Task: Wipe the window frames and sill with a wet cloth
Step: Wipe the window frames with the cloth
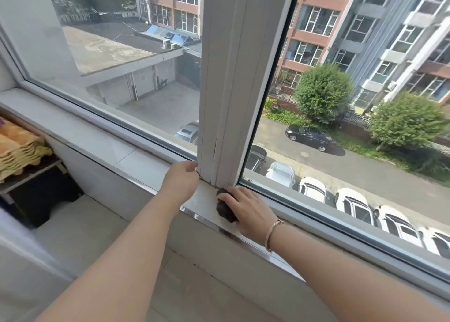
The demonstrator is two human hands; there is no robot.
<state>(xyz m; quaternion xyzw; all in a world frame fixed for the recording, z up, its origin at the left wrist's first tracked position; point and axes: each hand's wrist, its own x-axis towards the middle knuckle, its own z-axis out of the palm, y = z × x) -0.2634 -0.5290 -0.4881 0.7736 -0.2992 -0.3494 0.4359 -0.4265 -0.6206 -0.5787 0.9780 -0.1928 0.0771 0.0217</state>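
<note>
While no writing reads anywhere, right hand (246, 206) presses a dark balled cloth (225, 209) onto the sill (146, 161) at the foot of the white frame post (226, 102), fingers curled over it. Left hand (181, 180) rests against the post's left edge; grip unclear. Sill runs bare leftward.

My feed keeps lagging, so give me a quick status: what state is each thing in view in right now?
Right hand: grips the dark cloth, pressing it on the sill.
Dark cloth: bunched up, at the foot of the centre post.
Left hand: rests against the centre post's base, holding nothing.
Centre post: upright, cracked near its bottom.
Sill: bare where visible.
Bracelet: on the right wrist.
Folded fabric: stacked on a stand at left.
</note>
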